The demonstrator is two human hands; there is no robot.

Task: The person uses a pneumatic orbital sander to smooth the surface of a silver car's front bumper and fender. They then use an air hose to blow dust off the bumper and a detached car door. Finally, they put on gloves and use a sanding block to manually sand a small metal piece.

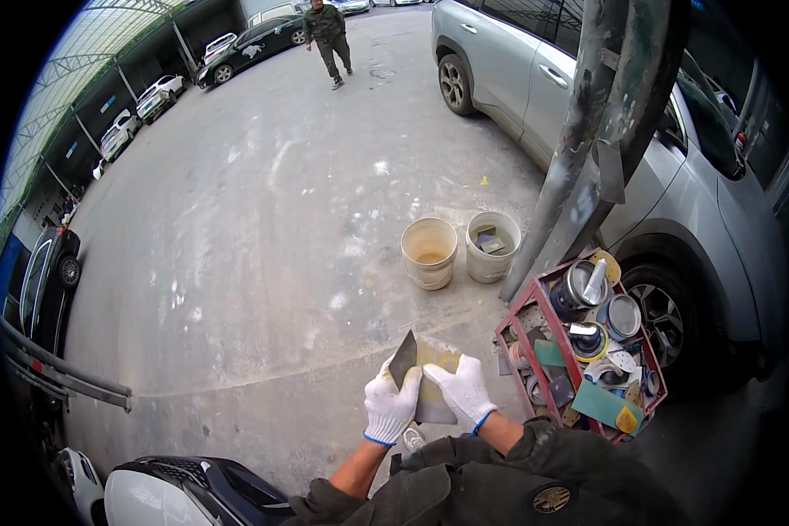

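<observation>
Both my hands wear white knit gloves with blue cuffs and are raised close together in front of me. My left hand (390,401) is closed on a dark grey flat piece (403,358), held tilted with one corner pointing up. Beside it, my right hand (463,392) grips a flat grey plate (436,408) with yellowish smears on its upper part, the thumb lying across its face. The fingers behind both pieces are hidden. Whether the two pieces touch each other I cannot tell.
A red tool cart (548,302) full of cans, discs and sheets stands at right, beside a metal post (579,131) and a silver car (535,88). Two white buckets (430,254) sit ahead on the concrete floor. A person (326,39) walks at the far end.
</observation>
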